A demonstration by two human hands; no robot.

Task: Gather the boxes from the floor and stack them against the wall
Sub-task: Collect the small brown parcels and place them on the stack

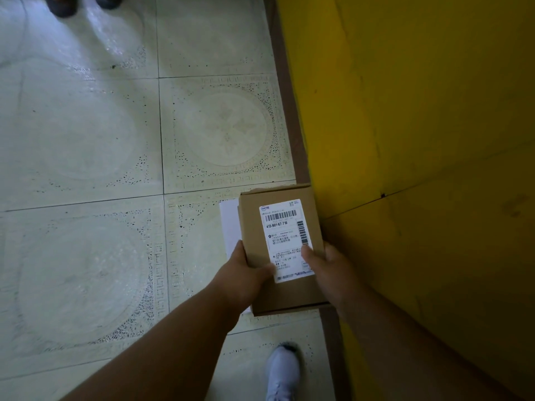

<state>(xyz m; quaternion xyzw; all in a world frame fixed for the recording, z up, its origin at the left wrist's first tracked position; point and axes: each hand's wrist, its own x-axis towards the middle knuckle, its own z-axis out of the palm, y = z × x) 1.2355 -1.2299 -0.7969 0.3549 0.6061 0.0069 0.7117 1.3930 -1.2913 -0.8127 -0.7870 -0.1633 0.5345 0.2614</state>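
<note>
A brown cardboard box (pixel 254 227) with a white shipping label on top is gripped in both hands, right beside the yellow wall (pixel 419 125). My left hand (pixel 243 273) grips its left side with the thumb on top. My right hand (pixel 327 267) holds the right side, thumb pressed on the label. A white box (pixel 230 224) shows under the brown one, sticking out on its left; whether it rests on the floor or is held too, I cannot tell.
Pale patterned floor tiles (pixel 101 140) spread out to the left. A brown skirting strip (pixel 289 111) runs along the foot of the wall. My white shoe (pixel 282 371) is at the bottom. Another person's dark shoes (pixel 62 5) stand at the top left.
</note>
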